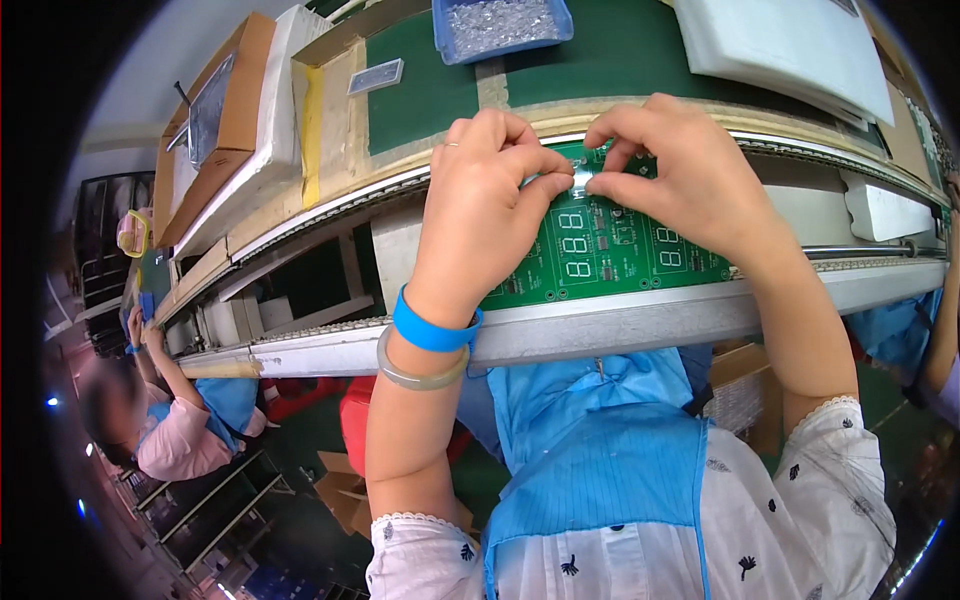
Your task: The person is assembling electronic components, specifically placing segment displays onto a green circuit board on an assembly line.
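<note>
A green circuit board [540, 268] with white digit outlines and small soldered parts lies across the rails in front of me. On its upper part is a small clear, whitish plastic piece [581, 181]. My left hand [488, 175] pinches the left side of this piece between thumb and index finger. From the other side my right hand [690, 170] has its thumb against the piece, with the fingers curled over the board's far edge. The fingers partly cover the piece, so its full shape is hidden.
Beyond the board a blue bin [455, 48] holds many small clear plastic parts. A small pale flat box [376, 77] lies left of it; white foam sheets [780, 50] are at the right. The near metal rail [620, 315] runs before me. At far left works another person [185, 425].
</note>
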{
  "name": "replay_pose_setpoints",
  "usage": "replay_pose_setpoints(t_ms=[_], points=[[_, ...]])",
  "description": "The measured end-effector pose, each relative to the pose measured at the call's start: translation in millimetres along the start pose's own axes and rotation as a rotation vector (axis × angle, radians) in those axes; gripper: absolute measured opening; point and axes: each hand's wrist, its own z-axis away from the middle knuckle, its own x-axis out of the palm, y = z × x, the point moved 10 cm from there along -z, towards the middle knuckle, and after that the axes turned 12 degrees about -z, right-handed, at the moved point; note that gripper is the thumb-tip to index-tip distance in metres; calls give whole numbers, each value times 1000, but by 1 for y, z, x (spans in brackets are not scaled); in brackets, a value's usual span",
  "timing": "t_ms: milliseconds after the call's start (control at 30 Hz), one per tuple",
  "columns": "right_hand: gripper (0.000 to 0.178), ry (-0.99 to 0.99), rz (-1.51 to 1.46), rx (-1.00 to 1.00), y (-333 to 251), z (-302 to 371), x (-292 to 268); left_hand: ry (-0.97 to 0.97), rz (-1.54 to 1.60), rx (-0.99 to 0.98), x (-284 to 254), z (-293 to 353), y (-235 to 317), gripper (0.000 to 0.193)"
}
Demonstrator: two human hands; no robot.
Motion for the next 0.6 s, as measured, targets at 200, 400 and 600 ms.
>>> replay_pose_setpoints(t_ms=[200,400,600], points=[[30,94,20,-67,1,2,-12,-33,-133,65,7,0,14,12],[30,106,14,-86,1,2,-15,-40,-234,98,8,0,22,11],[30,118,19,-98,1,1,-17,-16,-253,116,7,-1,26,4]])
